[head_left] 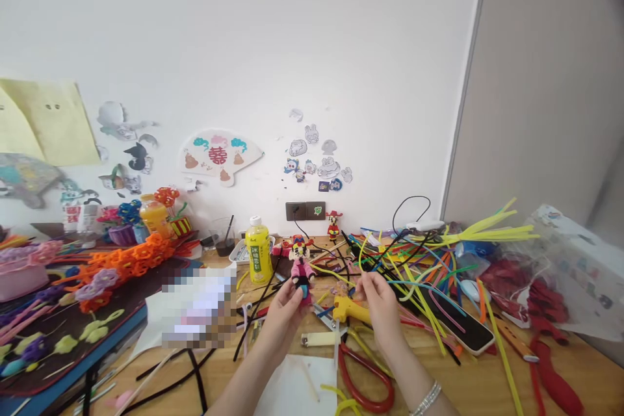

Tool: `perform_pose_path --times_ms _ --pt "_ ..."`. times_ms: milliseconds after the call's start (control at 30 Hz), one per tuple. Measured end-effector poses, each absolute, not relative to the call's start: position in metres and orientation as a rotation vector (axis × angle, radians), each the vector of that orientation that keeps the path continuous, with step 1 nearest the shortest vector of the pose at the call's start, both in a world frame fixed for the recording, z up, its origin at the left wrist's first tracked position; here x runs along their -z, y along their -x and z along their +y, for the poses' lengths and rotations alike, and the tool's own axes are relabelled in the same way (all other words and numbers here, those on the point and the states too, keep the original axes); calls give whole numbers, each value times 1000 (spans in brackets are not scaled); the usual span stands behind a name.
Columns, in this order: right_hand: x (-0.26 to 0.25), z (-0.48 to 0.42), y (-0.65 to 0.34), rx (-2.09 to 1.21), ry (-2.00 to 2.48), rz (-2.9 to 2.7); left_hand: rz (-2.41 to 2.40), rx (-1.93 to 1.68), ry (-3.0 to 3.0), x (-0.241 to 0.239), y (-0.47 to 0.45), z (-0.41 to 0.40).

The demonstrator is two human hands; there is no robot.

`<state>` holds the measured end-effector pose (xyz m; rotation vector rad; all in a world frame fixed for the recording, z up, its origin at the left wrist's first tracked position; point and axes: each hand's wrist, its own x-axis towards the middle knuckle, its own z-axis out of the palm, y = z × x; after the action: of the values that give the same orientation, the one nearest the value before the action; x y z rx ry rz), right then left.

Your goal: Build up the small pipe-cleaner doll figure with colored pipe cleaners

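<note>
My left hand (286,307) is closed around the base of a small pipe-cleaner doll (301,264) with a pink body, red hat and blue patch, held upright above the wooden table (468,383). My right hand (379,301) sits just to its right, fingers pinched together over the tangle of pipe cleaners; what it pinches is too small to name. A yellow glue gun (349,310) lies between and below the two hands. A silver bracelet (426,398) circles my right wrist.
Coloured pipe cleaners (419,260) sprawl across the right side, beside a phone (458,322) and red-handled scissors (363,377). A yellow drink bottle (258,251) stands behind the doll. Pipe-cleaner flowers (131,260) fill the left; a white sheet (297,390) lies near me.
</note>
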<state>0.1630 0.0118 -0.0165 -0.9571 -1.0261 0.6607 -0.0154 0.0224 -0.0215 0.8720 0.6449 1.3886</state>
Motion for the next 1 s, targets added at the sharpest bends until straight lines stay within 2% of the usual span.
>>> perform_pose_path --times_ms 133,300,700,800,900,1000 --pt "20 15 -162 -703 920 -1038 563 -1331 -856 20 19 24" --pt "30 9 -140 -676 917 -1316 551 -1322 -942 17 17 19" --pt "22 -1 -130 -315 903 -1553 494 -1132 -1024 26 6 9" --pt "16 -1 -136 -466 882 -1372 482 -1160 -981 25 6 9" --pt "10 4 -160 -641 853 -936 498 -1248 -926 23 7 11" --pt "6 12 -190 -611 727 -649 558 -1350 -860 21 7 14"
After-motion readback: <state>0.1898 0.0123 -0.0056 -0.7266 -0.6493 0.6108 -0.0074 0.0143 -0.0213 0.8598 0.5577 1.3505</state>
